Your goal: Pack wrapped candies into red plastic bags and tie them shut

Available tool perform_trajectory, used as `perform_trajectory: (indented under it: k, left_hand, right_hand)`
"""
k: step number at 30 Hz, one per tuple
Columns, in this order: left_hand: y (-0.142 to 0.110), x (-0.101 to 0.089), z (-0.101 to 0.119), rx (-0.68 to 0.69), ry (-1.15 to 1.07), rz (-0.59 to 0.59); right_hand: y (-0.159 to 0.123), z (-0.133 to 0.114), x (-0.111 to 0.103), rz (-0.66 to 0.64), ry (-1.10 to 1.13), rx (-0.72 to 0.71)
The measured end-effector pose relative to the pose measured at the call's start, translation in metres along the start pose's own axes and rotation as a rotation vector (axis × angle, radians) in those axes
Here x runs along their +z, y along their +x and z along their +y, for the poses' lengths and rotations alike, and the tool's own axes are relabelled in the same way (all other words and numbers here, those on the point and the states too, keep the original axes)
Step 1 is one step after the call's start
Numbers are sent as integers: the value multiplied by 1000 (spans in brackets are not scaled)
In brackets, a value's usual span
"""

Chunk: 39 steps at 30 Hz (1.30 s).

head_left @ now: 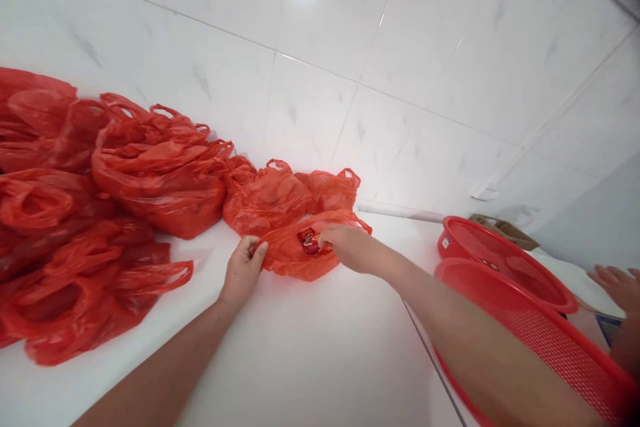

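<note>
A red plastic bag (295, 267) lies on the white table, its mouth spread open. My left hand (245, 263) pinches the bag's left rim between thumb and fingers. Over the mouth of the bag, my right hand (345, 247) reaches in from the right with its fingers closed together. Right at its fingertips are small dark red packets (309, 241) with printing on them. What the packets contain does not show, and the right fingertips are partly hidden.
Several filled red plastic bags (160, 173) crowd the left side and back of the white table (310, 360), against a tiled wall (320, 113). Two red mesh baskets (505, 260) stand at the right. Another person's hand (617, 287) shows at the far right edge.
</note>
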<state>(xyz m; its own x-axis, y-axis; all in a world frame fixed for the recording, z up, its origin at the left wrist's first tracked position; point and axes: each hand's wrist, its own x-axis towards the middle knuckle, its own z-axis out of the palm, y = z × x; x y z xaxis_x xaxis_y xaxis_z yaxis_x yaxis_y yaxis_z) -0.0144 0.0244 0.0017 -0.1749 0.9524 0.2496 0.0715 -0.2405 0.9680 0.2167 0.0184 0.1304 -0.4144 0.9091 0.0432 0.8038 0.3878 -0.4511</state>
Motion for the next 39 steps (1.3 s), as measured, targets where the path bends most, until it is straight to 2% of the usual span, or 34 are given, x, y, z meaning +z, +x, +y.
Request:
perform_trajectory:
  k: [3, 8, 10, 12, 15, 19, 23, 27, 29, 34, 36, 39]
  left_hand:
    - [-1, -3, 2, 34, 15, 43]
    - [-1, -6, 2, 81, 55, 107]
    - [-1, -6, 1, 89, 73, 110]
    - [0, -5, 0, 85, 74, 110]
    - [1, -6, -2, 71, 62, 110]
    - [3, -6, -4, 59, 77, 106]
    - [4, -6, -4, 27, 85, 147]
    - [5, -6, -3, 36, 94, 182]
    - [5, -6, -1, 38, 94, 192]
    - [3, -5, 2, 33, 77, 182]
    - [2, -4, 2, 32, 80, 179]
    - [2, -4, 3, 19, 89, 166]
  right_hand:
    - [34, 11, 29, -25, 42, -46]
    - [55, 18, 56, -9, 206, -106]
    - [59, 25, 60, 64, 332, -54]
    - [61, 36, 62, 183, 387, 59]
    - [57, 56, 66, 308, 328, 216]
    - [36, 76, 80, 324, 307, 338]
    - [18, 77, 95, 310, 326, 355]
    - [13, 69, 100, 283, 288, 402]
    - [13, 65, 101, 320, 244, 360]
    - [10, 61, 102, 552, 158, 259]
    - [9, 61, 103, 592, 198, 237]
    - [7, 62, 101, 613, 226, 123]
